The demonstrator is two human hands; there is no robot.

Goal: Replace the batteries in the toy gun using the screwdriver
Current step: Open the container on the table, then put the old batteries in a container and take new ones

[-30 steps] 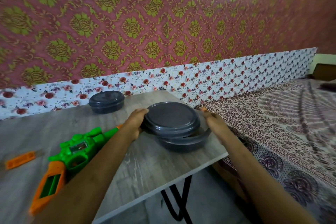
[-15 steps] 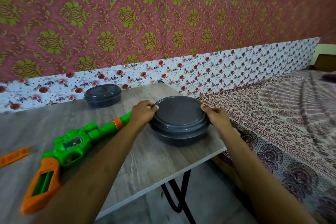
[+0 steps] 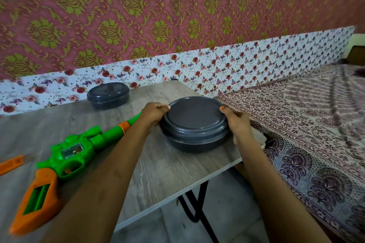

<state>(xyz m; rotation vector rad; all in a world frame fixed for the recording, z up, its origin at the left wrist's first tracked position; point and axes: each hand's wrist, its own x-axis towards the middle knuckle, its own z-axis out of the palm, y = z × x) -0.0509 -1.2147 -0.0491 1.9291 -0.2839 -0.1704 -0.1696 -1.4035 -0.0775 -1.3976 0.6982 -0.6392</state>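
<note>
Both hands are on the big grey container [image 3: 195, 142], centre-right of the frame. The left hand [image 3: 153, 113] grasps the lid [image 3: 194, 114] at its left rim, thumb on top and fingers curled round the edge. The right hand [image 3: 236, 122] does the same on the right rim, thumbnail showing at the top. The lid sits level on the bowl. Whether it is going on or coming off I cannot tell, but it looks like a lid job either way.

To do it well, I'd say, work both sides evenly so the lid doesn't tip. Mind the table [image 3: 167, 173] too, since the container stands near its right-hand edge and could slide off.

The toy gun [image 3: 73, 152] lies flat in the lower left, its green barrel running up toward the left wrist and passing behind it. Neither hand touches it. Its orange grip shows an open slot, and a loose orange piece [image 3: 11, 163] lies at the far left edge. A smaller grey container [image 3: 108, 95] stands at the upper left of the tabletop. No screwdriver or batteries are in sight.
</note>
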